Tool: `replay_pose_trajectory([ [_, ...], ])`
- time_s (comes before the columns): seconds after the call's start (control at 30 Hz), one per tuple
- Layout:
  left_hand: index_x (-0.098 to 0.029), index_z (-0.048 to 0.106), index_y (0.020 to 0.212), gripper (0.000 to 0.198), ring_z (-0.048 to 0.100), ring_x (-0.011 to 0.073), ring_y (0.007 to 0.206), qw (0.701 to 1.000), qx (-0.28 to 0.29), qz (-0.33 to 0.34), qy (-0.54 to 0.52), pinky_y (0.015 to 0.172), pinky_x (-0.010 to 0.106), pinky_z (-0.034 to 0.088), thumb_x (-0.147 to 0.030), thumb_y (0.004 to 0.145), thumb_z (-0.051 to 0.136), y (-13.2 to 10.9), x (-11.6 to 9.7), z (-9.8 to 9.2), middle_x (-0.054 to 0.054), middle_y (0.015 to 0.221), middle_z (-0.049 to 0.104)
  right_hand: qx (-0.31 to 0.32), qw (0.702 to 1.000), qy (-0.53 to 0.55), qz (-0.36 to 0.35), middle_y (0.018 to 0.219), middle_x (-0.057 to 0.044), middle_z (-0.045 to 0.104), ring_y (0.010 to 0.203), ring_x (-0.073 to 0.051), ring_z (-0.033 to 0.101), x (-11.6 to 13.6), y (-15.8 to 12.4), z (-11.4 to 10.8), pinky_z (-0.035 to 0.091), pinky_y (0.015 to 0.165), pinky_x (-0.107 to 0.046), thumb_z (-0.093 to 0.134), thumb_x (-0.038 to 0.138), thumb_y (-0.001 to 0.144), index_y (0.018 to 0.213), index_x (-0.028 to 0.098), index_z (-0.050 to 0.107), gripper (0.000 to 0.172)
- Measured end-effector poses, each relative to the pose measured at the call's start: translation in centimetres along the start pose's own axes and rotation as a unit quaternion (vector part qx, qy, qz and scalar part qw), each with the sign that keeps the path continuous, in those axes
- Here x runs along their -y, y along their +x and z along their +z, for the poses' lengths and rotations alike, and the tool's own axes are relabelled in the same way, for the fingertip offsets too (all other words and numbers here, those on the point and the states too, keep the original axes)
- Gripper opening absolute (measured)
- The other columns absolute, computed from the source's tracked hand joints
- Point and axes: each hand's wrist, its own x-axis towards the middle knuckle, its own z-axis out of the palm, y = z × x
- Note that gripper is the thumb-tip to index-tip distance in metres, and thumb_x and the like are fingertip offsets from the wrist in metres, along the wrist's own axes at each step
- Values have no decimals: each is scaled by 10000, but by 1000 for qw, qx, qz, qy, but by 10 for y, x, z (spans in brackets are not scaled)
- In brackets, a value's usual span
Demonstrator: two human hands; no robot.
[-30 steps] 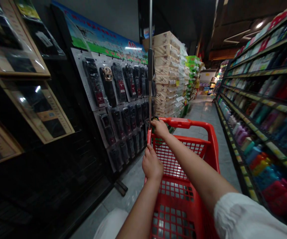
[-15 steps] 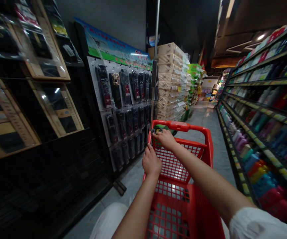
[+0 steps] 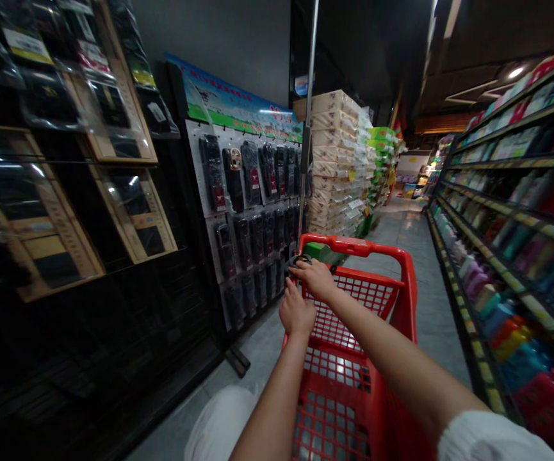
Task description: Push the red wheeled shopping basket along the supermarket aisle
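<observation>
A red plastic shopping basket cart with mesh walls stands in front of me. My left hand is closed around its left rim. Just ahead, my right hand reaches across the cart, its fingers bent over a dark clamp-like piece at the far left corner. A thin metal pole with a dark sleeve rises from near this piece. My right fingertips are partly hidden, and the hands are close together.
Packaged belts hang on a display rack at left, beside boxed goods on a dark wall. Stacked cartons stand ahead. Shelves of bottles line the right side. Between them runs a grey tiled aisle.
The view has turned a little left, so the rack, cartons and shelves sit further right. Both hands stay at the cart's left corner, with little change in their grip.
</observation>
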Motion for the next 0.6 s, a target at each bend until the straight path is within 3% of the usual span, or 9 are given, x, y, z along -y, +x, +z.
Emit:
replay_pose_trajectory([
  [0.13,-58,430,1473,656,693,264,1042,1000,10,3,-7,882,343,537,-102,823,515,0,0,-4,214,1229,664,5,999,5,-32,1434,-15,561,1086,-243,549,-8,2,-3,479,886,-350,361,246,1004,1427,364,530,470],
  [0.27,-89,479,1445,585,683,250,1088,999,34,9,-14,903,324,525,-107,861,489,-1,-1,-9,186,1275,658,8,1000,-9,15,1448,-28,550,1134,-265,532,-16,13,-11,493,847,-357,350,226,996,1458,367,491,503],
  [0.37,-85,490,1435,531,668,245,1132,999,37,8,-23,925,317,512,-117,908,437,0,-1,-11,174,1300,653,11,999,28,12,1464,-21,539,1149,-245,536,-10,9,-3,486,905,-349,373,235,993,1464,355,489,499],
  [0.5,-92,511,1420,489,668,237,1138,999,32,1,-42,922,307,508,-135,940,421,0,2,-10,166,1278,671,6,996,71,-46,1470,-1,538,1206,-211,520,-7,-6,9,431,1017,-329,391,172,972,1451,336,511,520],
  [0.6,-104,508,1430,491,675,235,1124,998,39,-4,-54,924,319,510,-134,950,414,0,1,-10,162,1308,660,12,998,49,-40,1459,7,550,1147,-227,541,-15,-2,6,466,946,-347,390,186,977,1455,373,496,524],
])
